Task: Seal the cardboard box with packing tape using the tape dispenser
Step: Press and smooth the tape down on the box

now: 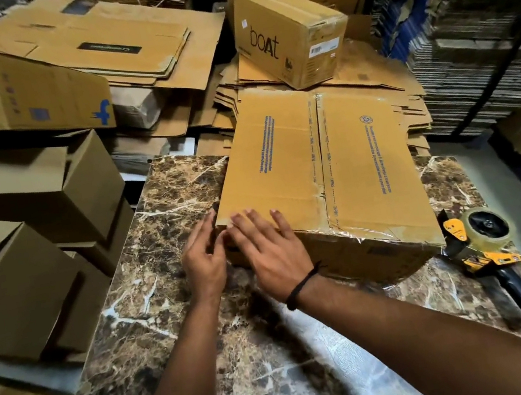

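A brown cardboard box (360,158) with blue print lies flat on the marble table (174,310), clear tape running along its centre seam and over its near edge. My left hand (204,263) is at the box's near left corner, fingers spread beside the side wall. My right hand (272,251), a black band on its wrist, lies with fingers apart over the same corner, fingertips on the top face. The yellow and black tape dispenser (483,245) with a clear tape roll rests on the table to the right of the box, touched by neither hand.
A "boAt" carton (286,36) sits on flattened cardboard behind the box. Closed cartons (21,267) are stacked at the left of the table. Piles of flat cardboard fill racks at the right (471,20). The table's near half lies bare under my forearms.
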The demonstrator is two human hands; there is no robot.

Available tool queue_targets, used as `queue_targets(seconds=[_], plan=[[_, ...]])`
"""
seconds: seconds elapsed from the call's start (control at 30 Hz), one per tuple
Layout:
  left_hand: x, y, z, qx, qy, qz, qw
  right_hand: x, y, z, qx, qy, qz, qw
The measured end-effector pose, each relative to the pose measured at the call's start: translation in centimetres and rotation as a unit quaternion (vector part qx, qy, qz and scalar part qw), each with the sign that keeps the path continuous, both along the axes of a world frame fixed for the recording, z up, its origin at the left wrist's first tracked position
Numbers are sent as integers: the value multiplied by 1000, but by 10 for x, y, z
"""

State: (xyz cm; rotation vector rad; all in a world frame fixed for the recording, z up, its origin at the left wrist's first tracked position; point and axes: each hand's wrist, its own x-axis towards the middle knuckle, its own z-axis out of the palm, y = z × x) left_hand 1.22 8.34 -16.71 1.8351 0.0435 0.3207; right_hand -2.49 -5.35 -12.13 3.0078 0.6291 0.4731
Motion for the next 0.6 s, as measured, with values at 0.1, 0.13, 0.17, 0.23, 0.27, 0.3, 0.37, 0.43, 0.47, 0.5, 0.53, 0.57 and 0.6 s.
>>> queue_targets(seconds=[0.1,0.13,0.17,0.23,0.27,0.3,0.37,0.43,0.47,0.5,0.53,0.57,0.6], plan=[[2,2,2,15,3,-5,1000,6,3,-18,-78,25,10,997],[2,2,4,22,0,-4,1000,8,1,-23,-105,34,1,994],[2,2,5,26,-5,-3,1000,10,-2,-26,-130,41,-8,991],[2,2,5,28,-12,7,1000,9,-11,-32,-164,55,-2,985],[2,2,5,33,-15,13,999,8,-16,-36,-180,57,17,982],[1,1,5,40,-15,16,999,5,-21,-39,-202,63,37,977],[-1,2,9,51,-19,10,998,-1,-30,-41,-204,72,63,974],[-1,3,11,117,-68,2,991,-10,-32,-38,-139,50,67,987],[0,4,11,164,-98,-7,982,-13,-33,-38,-108,31,65,992],[2,6,12,197,-120,-18,973,-15,-34,-37,-88,10,54,995],[5,6,14,210,-128,-32,969,-15,-37,-38,-81,1,39,996],[6,7,15,207,-120,-45,970,-13,-42,-38,-88,-5,27,996],[7,6,16,194,-109,-55,973,-12,-47,-40,-104,-3,19,994]])
